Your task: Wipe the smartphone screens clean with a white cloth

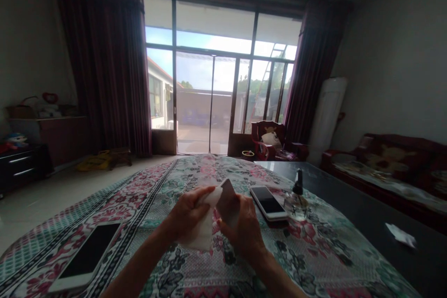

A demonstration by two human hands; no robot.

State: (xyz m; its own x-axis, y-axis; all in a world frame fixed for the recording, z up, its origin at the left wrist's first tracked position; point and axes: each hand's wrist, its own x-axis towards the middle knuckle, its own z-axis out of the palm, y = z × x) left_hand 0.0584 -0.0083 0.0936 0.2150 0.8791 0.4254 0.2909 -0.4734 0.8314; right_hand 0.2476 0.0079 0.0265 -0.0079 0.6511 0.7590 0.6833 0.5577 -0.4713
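My left hand is closed on a white tissue, which hangs down below the fingers and touches the edge of a phone. The phone is tilted up in my right hand, its dark grey face toward me, with the fingers wrapped round its right side. Just right of my right hand lies a white phone with a dark screen. Beside that phone stands a clear glass bottle with a black top. A larger white phone lies at the lower left of the cloth.
A flowered cloth covers the table under my hands. To the right is a dark tabletop with a crumpled white paper on it. Beyond stand a wooden armchair, a sofa and a glass door.
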